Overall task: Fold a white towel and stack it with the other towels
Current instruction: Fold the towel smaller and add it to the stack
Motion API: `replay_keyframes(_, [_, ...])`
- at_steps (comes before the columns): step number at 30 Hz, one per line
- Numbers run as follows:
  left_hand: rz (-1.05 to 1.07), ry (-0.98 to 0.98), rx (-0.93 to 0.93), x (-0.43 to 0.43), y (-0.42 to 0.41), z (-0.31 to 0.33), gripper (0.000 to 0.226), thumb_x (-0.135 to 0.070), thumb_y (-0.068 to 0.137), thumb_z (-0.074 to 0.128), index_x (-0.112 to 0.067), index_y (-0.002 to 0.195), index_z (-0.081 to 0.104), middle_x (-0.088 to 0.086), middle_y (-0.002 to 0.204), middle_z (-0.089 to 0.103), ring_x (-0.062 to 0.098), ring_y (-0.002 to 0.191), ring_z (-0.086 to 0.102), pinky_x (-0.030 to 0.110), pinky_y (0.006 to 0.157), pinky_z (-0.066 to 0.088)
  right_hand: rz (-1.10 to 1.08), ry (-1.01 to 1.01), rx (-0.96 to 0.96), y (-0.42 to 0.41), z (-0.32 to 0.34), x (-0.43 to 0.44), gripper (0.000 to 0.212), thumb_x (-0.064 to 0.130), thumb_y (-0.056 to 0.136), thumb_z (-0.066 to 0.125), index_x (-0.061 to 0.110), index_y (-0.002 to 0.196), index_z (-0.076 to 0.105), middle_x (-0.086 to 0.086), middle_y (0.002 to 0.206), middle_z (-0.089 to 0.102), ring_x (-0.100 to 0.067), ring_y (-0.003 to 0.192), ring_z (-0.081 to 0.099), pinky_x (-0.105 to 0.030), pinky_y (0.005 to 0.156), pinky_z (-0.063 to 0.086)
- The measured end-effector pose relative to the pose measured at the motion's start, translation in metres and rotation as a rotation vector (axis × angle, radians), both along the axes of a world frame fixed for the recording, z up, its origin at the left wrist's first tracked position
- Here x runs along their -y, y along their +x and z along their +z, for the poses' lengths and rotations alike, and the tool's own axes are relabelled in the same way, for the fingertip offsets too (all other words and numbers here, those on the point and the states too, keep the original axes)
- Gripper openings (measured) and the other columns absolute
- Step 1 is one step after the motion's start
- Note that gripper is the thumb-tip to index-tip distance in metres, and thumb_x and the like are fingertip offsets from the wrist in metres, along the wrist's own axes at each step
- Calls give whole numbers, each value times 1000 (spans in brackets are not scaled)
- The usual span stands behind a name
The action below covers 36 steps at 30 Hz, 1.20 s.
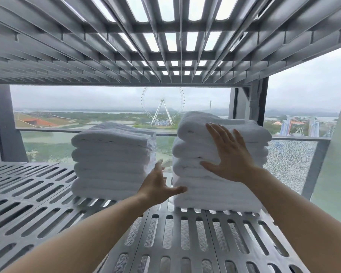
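Hands (229, 156) flat against (right) towel stack (215, 192)

Linen storage by a high window

Grey slatted plastic shelving (47, 194) holds two stacks of folded white towels (112, 160); beyond the shelving, glass overlooks a Ferris wheel (162, 105) and wetlands.
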<state>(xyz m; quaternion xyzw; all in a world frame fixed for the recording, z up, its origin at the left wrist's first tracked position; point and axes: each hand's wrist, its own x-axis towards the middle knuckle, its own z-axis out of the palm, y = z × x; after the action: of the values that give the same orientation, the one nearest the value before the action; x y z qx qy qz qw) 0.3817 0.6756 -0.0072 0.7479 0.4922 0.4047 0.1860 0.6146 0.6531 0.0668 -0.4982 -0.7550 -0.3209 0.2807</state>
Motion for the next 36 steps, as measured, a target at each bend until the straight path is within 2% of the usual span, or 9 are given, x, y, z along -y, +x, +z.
replay_keyframes(3, [-5,118,70,0,6,26,118,-69,55,69,-27,148,9,2,148,35,13,106,56,30,85,46,-94,164,-142,12,6,1,72,54,80,34,19,141,27,-4,134,46,-26,126,42,-63,105,15])
replay_keyframes(7, [-21,317,89,-4,20,66,103,-77,65,55,-40,145,2,3,150,33,22,121,50,42,99,41,-259,142,-116,24,6,-2,66,59,83,21,22,133,42,0,126,49,-28,119,43,-64,98,22])
replay_keyframes(11, [-43,385,71,-14,34,89,79,-55,79,61,-43,143,15,1,142,46,23,123,47,30,93,37,-201,70,-84,32,11,-8,67,65,84,14,27,135,34,6,131,42,-26,123,38,-56,100,23])
replay_keyframes(14, [18,313,70,-23,41,93,65,-45,83,61,-43,138,26,2,120,58,27,102,56,27,77,37,-143,54,-92,39,12,-10,71,67,80,28,26,137,31,6,131,42,-24,123,36,-55,106,17])
replay_keyframes(17, [60,283,92,-28,43,95,49,-40,83,60,-41,125,33,-1,95,58,14,70,53,24,57,33,-105,41,-87,44,13,-13,72,62,81,46,24,139,30,5,131,43,-23,124,36,-55,108,14])
replay_keyframes(20, [68,312,68,-30,42,96,43,-32,83,59,-33,119,35,5,83,60,10,59,48,21,51,31,-53,69,-51,46,20,-16,61,54,87,49,25,139,35,4,132,46,-24,124,38,-55,107,17])
replay_keyframes(27, [82,369,25,-25,41,89,45,-35,84,59,-32,121,34,4,92,60,22,71,53,29,61,34,-112,9,-86,53,10,-23,77,77,77,23,40,144,15,2,150,24,-25,141,13,-54,113,0])
replay_keyframes(30, [68,355,3,-22,43,86,49,-40,86,57,-35,126,30,2,101,57,24,80,53,30,68,35,-135,-50,-79,58,4,-23,100,89,59,34,44,142,0,5,151,15,-21,141,6,-56,111,-8])
replay_keyframes(36, [69,333,59,-15,46,83,54,-49,83,60,-39,126,29,0,96,55,24,81,52,30,67,36,-99,-83,-38,64,8,-21,107,52,59,62,47,140,-8,4,149,15,-22,141,5,-58,111,-5])
